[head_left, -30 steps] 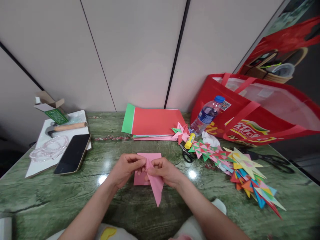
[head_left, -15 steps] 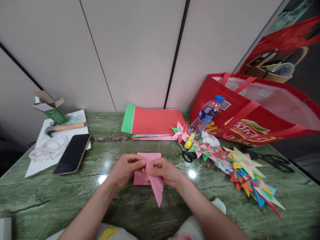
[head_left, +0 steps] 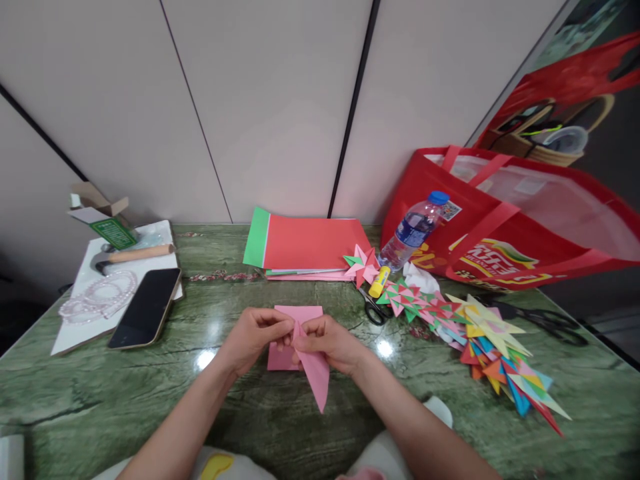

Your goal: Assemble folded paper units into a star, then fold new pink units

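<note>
Between my two hands is a folded piece of pink paper (head_left: 315, 377), its long point hanging down toward me. My left hand (head_left: 257, 337) pinches its upper left edge with thumb and forefinger. On the other side, my right hand (head_left: 329, 341) grips the paper with the thumb across its front; some fingers are hidden behind it. Beneath both hands a pink paper square (head_left: 283, 359) lies on the green marbled table (head_left: 225, 413), partly covered by them.
Behind the hands lies a stack of red and green paper (head_left: 315, 243). To its right are a folded paper star (head_left: 363, 265), a yellow glue stick (head_left: 379, 281), black-handled scissors (head_left: 375, 312), a water bottle (head_left: 413, 230) and a red bag (head_left: 480, 227). A phone (head_left: 146, 308) lies left.
The hanging tip of the folded pink paper has swung slightly to the right. Both hands keep nearly the same place and grip.
</note>
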`<state>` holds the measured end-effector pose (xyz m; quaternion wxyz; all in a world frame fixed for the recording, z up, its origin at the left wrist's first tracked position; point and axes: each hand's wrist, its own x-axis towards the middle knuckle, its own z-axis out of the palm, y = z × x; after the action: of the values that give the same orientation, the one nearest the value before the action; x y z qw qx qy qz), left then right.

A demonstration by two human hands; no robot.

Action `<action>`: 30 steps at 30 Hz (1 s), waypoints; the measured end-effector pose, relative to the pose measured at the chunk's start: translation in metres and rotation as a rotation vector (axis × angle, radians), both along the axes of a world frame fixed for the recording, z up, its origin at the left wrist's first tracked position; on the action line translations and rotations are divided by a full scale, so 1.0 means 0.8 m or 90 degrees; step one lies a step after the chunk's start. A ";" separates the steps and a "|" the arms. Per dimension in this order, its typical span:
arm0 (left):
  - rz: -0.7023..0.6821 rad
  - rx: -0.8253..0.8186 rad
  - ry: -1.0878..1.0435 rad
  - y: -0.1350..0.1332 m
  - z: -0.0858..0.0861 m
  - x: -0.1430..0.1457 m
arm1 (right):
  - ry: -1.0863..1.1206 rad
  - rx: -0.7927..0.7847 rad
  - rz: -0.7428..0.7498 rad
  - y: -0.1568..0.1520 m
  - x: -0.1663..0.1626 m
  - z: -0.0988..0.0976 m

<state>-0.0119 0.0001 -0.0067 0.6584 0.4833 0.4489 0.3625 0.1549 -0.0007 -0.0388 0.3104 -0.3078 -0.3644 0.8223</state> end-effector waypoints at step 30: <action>0.022 0.060 0.051 -0.003 0.010 0.010 | -0.013 0.070 -0.089 -0.002 -0.009 -0.004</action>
<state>-0.0040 -0.0025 0.0012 0.6101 0.5203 0.4656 0.3746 0.1477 -0.0020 -0.0418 0.3801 -0.3233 -0.3898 0.7740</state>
